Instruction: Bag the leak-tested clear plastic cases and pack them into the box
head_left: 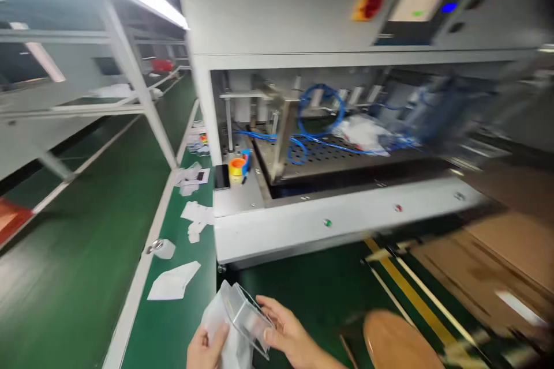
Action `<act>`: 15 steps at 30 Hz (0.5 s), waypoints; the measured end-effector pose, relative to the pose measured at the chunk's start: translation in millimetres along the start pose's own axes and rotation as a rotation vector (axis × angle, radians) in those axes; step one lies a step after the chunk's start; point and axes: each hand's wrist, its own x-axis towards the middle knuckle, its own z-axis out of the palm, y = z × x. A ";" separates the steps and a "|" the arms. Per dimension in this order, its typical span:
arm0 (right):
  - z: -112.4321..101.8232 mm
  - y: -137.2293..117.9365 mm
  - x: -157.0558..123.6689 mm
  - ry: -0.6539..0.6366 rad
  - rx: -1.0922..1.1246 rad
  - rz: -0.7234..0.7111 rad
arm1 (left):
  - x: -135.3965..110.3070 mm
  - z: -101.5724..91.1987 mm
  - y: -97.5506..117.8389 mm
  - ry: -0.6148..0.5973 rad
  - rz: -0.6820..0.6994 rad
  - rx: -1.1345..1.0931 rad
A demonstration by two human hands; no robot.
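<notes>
Left hand clamped on white plastic bag; right hand grips clear plastic case steadily, just above green counter.

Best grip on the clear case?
Probably its right end, coming from the right, where the right hand sits on the clear case. Its straight, boxy edges give the fingers something to pinch across. The left end is poorer: it tilts down into the white bag, which the left hand holds, so the bag covers that side.
</notes>
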 end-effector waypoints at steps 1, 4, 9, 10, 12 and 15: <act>-7.4 -8.5 -19.0 0.054 -0.018 -0.049 | -11.9 21.2 7.0 -0.109 -0.020 0.004; -35.7 -28.4 -87.2 0.282 -0.149 -0.198 | -64.4 95.1 22.8 -0.431 -0.069 -0.002; -93.5 -42.7 -227.5 0.739 -0.404 -0.287 | -170.8 216.0 7.5 -0.865 -0.146 0.004; -104.7 -42.0 -255.5 0.823 -0.426 -0.285 | -188.3 236.8 -1.2 -0.935 -0.153 0.023; -125.1 -36.6 -308.2 0.984 -0.415 -0.287 | -216.9 275.6 -20.6 -1.060 -0.150 0.090; -150.8 -23.3 -380.4 1.227 -0.321 -0.292 | -248.6 333.5 -48.1 -1.180 -0.054 0.290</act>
